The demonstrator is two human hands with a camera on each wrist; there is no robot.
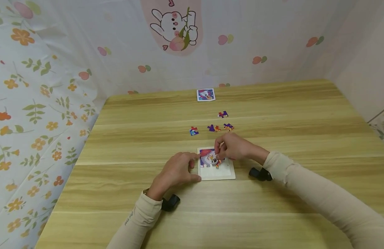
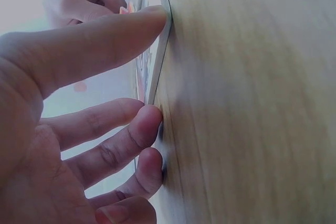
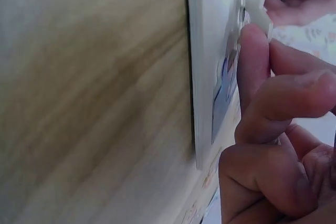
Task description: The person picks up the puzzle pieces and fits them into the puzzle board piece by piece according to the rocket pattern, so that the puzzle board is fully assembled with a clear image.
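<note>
A white-framed jigsaw tray (image 1: pixel 218 175) lies on the table, its far part filled with a cartoon picture and its near part showing bare white board. At the tray's left side is my left hand (image 1: pixel 179 168), thumb touching the near corner and index finger at the edge farther up. My right hand (image 1: pixel 233 146) reaches over the tray's far right part. In the right wrist view, its thumb and finger pinch a pale-backed puzzle piece (image 3: pixel 256 4), tilted over the picture. The held piece's printed face is turned away there.
Beyond the tray lie loose puzzle pieces: one red and blue (image 1: pixel 193 131), one purple and orange (image 1: pixel 214 128), another purple one (image 1: pixel 228 127) and one farther back (image 1: pixel 223 114). A small picture card (image 1: pixel 206 94) sits near the table's far edge, before a patterned curtain (image 1: pixel 117 41).
</note>
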